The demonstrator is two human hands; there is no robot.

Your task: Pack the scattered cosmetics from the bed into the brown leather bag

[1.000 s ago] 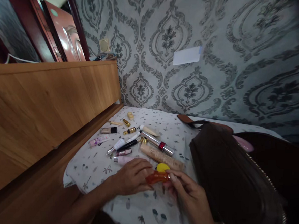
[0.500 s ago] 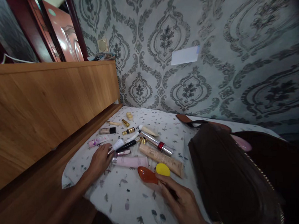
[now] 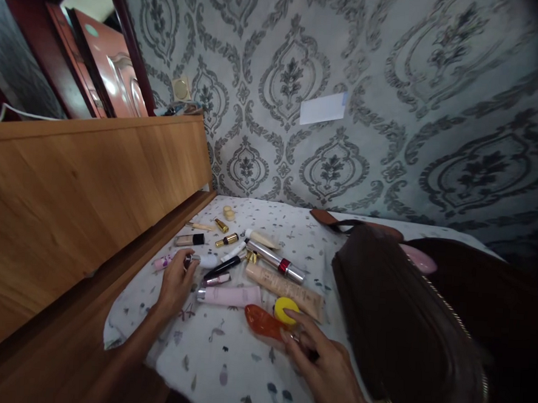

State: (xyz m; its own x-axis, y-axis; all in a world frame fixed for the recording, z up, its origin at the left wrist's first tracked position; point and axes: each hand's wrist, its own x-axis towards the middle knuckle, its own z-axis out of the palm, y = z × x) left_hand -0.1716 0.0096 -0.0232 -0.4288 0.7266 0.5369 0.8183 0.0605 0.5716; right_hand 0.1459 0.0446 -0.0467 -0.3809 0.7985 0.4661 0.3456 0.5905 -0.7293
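Observation:
My left hand point(image 3: 176, 285) pinches the silver cap end of a small white tube point(image 3: 209, 260) lying low over the patterned sheet point(image 3: 222, 369). In my right hand point(image 3: 325, 358) is the narrow end of a glossy orange, spoon-shaped thing point(image 3: 261, 322); its kind is unclear. The right index fingertip touches a round yellow thing point(image 3: 286, 309). Between the hands lie a pale pink tube point(image 3: 231, 295), a beige tube point(image 3: 286, 288), a silver tube with a red band point(image 3: 277, 260), a black pen-like tube point(image 3: 222, 268) and a small pink tube point(image 3: 218, 279).
Farther back are a gold lipstick point(image 3: 227, 240), a foundation bottle point(image 3: 189, 239) and small cream-coloured rounds point(image 3: 228, 212). A dark brown bag point(image 3: 393, 318) stands at the right. The wooden bed panel point(image 3: 92, 184) borders the left; the patterned wall point(image 3: 275, 104) rises behind.
My left hand has drawn back slightly, and the white tube has tilted flatter. The right thumb and index finger have spread a little, the index moving onto the yellow thing. The view has shifted slightly.

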